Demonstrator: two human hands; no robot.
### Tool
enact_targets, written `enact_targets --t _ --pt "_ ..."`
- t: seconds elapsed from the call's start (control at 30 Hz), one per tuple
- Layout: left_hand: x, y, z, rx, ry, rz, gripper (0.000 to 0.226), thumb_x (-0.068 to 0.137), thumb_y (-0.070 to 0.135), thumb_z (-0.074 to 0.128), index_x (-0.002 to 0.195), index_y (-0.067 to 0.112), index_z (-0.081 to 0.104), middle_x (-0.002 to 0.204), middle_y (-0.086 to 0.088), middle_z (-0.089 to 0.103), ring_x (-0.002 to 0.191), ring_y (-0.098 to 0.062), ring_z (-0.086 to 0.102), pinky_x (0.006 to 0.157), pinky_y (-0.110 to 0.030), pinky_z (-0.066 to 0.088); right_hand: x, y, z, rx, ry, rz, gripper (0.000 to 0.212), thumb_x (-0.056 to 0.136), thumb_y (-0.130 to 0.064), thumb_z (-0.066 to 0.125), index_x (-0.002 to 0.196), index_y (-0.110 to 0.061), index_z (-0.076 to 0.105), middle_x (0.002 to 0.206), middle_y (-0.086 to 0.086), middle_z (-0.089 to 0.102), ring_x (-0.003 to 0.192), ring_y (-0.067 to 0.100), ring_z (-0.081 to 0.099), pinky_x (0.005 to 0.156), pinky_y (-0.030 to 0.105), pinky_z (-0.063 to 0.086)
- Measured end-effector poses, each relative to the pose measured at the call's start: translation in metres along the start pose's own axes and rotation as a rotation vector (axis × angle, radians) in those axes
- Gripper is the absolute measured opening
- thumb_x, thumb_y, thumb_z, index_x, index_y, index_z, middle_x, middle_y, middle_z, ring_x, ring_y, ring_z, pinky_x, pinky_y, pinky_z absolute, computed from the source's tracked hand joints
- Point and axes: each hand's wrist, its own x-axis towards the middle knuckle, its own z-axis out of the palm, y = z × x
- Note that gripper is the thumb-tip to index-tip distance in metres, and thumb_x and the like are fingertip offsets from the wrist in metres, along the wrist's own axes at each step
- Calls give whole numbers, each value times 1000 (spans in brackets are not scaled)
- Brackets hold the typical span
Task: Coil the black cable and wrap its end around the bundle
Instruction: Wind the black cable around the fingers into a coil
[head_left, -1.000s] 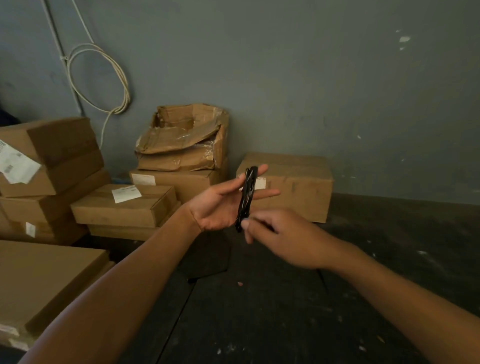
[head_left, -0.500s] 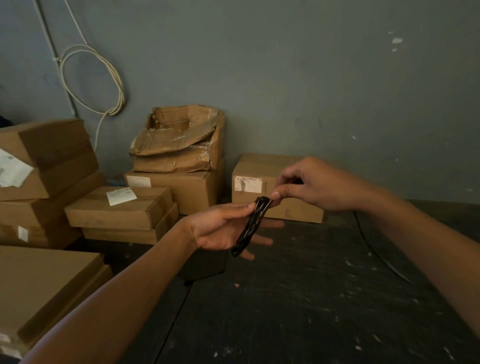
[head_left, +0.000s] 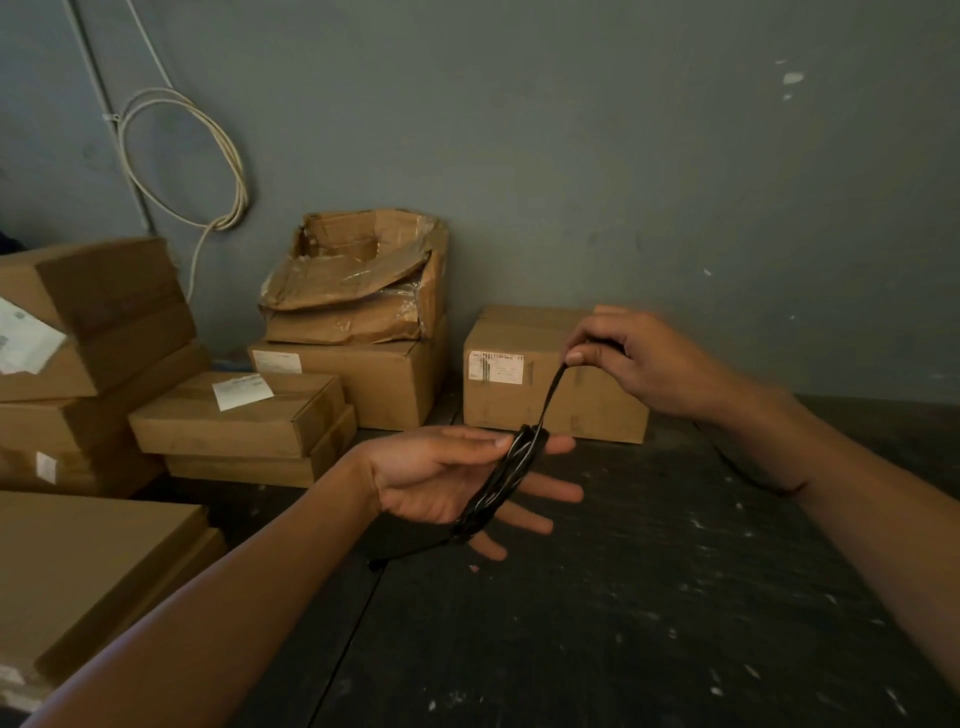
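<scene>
A coiled bundle of black cable (head_left: 503, 478) lies across my left hand (head_left: 447, 480), held under the thumb with the fingers spread beneath it. A taut strand of the same cable rises from the bundle's top to my right hand (head_left: 634, 361), which pinches it between thumb and forefinger up and to the right of the bundle. More cable trails from behind the right hand down along my right forearm. A short loose end hangs below the bundle over the dark surface.
Cardboard boxes stand along the grey wall: one box (head_left: 550, 374) right behind my hands, a crushed box stack (head_left: 358, 312) at centre, more stacks (head_left: 93, 353) at left. A white cable loop (head_left: 208, 156) hangs on the wall. The dark worn floor (head_left: 623, 623) stretches below.
My right hand has drawn the cable strand up and to the right, away from the bundle, making it taut. The left hand has sunk a little and holds the bundle more tilted.
</scene>
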Motion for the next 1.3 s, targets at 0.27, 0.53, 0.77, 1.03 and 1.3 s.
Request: enact_targets --t 0.27,0.53,0.77,1.03,1.3 --pt "11 13 14 -83 -216 168 46 99 37 48 145 37 42 160 -14 20 145 -50 4 108 -67 19 -16 5 30 31 106 -37 14 97 -13 53 98 -7 66 89 10 65 84 27 61 73 54 50" --pt "16 26 12 -135 -211 337 46 100 39 44 146 39 39 162 -16 11 142 -54 0 103 -75 13 -41 -9 73 32 -46 -118 30 97 -5 54 127 -7 59 125 12 65 113 24 62 88 43 54" --pt "17 39 7 -164 -104 462 45 100 41 41 145 40 39 162 -17 5 141 -56 4 101 -75 12 -48 -12 105 -58 -49 -43 41 97 -11 51 137 -11 42 105 12 70 76 22 67 62 37 57" --pt "15 46 -6 -225 125 536 43 98 41 44 141 41 44 161 -15 17 142 -51 16 101 -75 18 -59 -23 124 -207 -147 4 19 105 -26 34 123 -24 40 61 -10 43 49 6 42 66 30 38" --pt "18 35 -25 -218 432 514 44 93 48 41 137 46 46 155 -13 37 136 -49 38 97 -75 32 -53 -39 113 -293 -132 -24 19 100 -19 48 118 -23 47 83 -5 59 64 9 45 73 33 41"
